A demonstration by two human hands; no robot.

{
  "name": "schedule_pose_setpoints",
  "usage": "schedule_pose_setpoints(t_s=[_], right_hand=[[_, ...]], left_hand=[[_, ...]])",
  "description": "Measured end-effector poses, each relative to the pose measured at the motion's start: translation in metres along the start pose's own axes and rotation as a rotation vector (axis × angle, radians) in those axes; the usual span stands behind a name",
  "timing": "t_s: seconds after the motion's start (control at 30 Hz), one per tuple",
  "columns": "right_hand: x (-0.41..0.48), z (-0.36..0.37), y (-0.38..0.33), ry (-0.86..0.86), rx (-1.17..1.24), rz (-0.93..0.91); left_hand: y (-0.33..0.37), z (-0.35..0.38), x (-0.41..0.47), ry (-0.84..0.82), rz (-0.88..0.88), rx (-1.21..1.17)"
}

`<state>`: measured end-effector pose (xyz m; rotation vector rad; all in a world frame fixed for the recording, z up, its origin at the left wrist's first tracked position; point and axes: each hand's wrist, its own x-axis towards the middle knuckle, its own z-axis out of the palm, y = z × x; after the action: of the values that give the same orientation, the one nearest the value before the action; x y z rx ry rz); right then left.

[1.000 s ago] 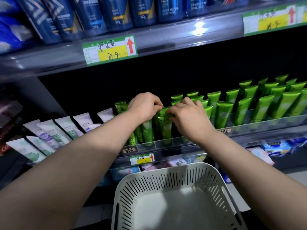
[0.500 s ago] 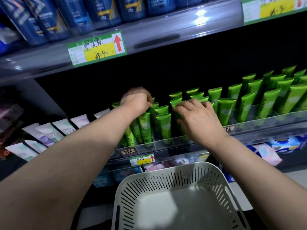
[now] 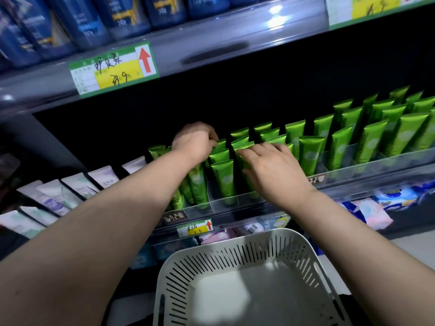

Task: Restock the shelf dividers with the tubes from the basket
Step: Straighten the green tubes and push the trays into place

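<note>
Your left hand (image 3: 193, 142) curls its fingers over the crimped top of one of the glossy green plastic tubes (image 3: 223, 175). The tubes stand cap-down in the clear plastic shelf dividers (image 3: 237, 201) along the front edge of the shelf (image 3: 376, 182). Your right hand (image 3: 274, 171) lies flat, its straight fingers pressing the tube tops in the next slot. The white slotted plastic basket (image 3: 179, 267) below shows no tubes. These tubes look light, soft-bodied and slick, so they probably tip easily. Pinch each by the stiff flat crimp or low near the cap, not the squeezable middle.
</note>
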<state>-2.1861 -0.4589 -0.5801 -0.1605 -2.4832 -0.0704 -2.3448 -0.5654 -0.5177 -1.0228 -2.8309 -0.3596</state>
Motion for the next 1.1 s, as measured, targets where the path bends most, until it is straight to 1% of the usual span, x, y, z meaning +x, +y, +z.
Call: schedule_pose_setpoints(t_s=[0.1, 0.17, 0.27, 0.33, 0.43, 0.53, 0.67, 0.77, 1.1], right_hand=[[0.001, 0.0, -0.001, 0.005, 0.014, -0.003], [0.001, 0.001, -0.002, 0.013, 0.018, -0.003], [0.001, 0.002, -0.002, 0.013, 0.017, -0.002], [0.002, 0.002, -0.002, 0.012, 0.024, -0.001], [0.002, 0.002, -0.002, -0.004, 0.039, -0.001], [0.003, 0.002, -0.002, -0.019, 0.054, -0.002], [0.003, 0.002, -0.002, -0.021, 0.056, -0.011], [0.003, 0.002, -0.002, -0.025, 0.051, -0.014], [0.005, -0.001, -0.004, -0.048, 0.046, -0.006]], left_hand=[[-0.005, 0.0, -0.001, -0.016, 0.012, -0.038], [-0.009, -0.003, 0.0, 0.021, 0.014, -0.089], [-0.015, -0.01, 0.004, 0.087, -0.057, -0.111], [-0.019, -0.012, 0.007, 0.04, -0.105, -0.043], [-0.02, -0.01, 0.012, -0.058, -0.13, 0.022], [-0.018, -0.006, 0.018, -0.053, -0.141, 0.027], [-0.009, -0.002, 0.022, -0.01, -0.111, 0.005], [-0.005, 0.002, 0.024, -0.013, -0.067, -0.006], [-0.008, 0.006, 0.021, 0.017, -0.025, -0.119]])
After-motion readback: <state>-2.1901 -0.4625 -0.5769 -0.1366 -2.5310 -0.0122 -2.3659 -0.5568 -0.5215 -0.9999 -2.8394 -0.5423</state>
